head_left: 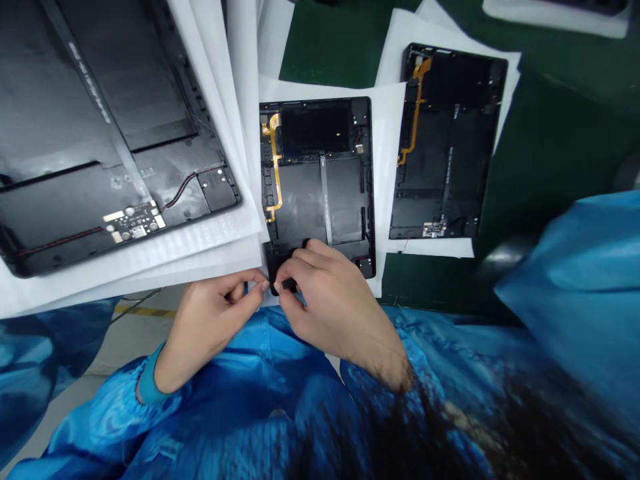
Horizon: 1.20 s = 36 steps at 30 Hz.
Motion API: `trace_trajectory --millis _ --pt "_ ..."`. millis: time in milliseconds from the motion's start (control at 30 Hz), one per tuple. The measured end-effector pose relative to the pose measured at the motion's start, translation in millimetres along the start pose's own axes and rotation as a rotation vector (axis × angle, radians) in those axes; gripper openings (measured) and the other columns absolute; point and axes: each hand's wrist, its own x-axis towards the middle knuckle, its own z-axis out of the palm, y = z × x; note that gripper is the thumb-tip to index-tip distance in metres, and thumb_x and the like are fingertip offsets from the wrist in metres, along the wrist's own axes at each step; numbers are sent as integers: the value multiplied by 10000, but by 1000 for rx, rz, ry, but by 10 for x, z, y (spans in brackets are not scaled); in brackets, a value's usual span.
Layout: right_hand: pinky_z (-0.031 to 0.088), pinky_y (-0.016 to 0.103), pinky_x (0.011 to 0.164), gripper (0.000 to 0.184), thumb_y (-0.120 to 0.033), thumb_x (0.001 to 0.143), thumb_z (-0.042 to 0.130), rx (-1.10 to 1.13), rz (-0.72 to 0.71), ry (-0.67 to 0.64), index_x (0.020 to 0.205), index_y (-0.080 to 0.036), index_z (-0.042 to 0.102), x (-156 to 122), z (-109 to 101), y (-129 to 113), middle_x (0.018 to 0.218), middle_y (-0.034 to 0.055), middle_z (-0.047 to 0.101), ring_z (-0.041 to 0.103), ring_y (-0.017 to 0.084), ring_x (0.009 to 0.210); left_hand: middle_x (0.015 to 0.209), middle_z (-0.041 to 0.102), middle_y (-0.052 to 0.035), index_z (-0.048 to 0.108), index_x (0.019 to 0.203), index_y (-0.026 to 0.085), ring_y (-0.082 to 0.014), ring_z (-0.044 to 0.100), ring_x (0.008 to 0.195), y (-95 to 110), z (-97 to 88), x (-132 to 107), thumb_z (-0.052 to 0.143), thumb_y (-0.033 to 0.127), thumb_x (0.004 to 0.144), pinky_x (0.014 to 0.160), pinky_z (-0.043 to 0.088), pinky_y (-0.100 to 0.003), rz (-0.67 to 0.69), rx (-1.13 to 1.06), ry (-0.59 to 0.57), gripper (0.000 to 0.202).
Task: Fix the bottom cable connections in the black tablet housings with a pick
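Observation:
Directly in front of me an opened black tablet housing lies on white foam sheet, with an orange flex cable down its left side and a grey ribbon cable running lengthwise. At its near left corner my left hand is closed, thumb and index finger pinched at the edge. My right hand bends over the near end of the housing, its fingers pinched beside that same corner. Whatever either pinch holds is too small or hidden to name. The right hand covers part of the housing's lower end.
To the left a larger opened black housing rests on stacked white foam sheets. Another opened tablet housing lies to the right on foam, over a green mat. A blue sleeve of another person shows at right.

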Motion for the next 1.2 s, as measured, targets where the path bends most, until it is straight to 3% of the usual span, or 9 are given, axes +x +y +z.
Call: trace_trajectory --millis 300,633,900,1200 --pt "468 406 760 142 -192 899 566 -9 21 61 833 -169 689 -21 65 -12 807 58 692 560 243 844 473 377 76 776 812 200 -51 343 426 139 -29 47 649 497 835 396 242 -170 -280 -51 -51 324" --pt "440 390 736 107 -203 893 571 28 43 128 818 -190 647 -43 133 0 807 51 689 572 243 852 474 335 94 754 819 187 25 316 422 78 1 30 515 549 936 433 162 -119 -212 -75 -80 449" --pt "444 359 733 60 -178 890 573 163 65 131 857 -216 607 -66 131 33 834 26 680 561 226 860 441 393 77 744 784 174 -31 358 383 129 14 53 625 472 824 376 239 -155 -346 -193 -112 323" --pt "411 349 751 78 -154 910 567 205 33 193 872 -206 612 -119 198 57 829 23 666 536 207 830 415 315 102 692 708 159 -58 375 351 259 44 134 638 451 624 381 292 -153 -573 -273 -103 309"
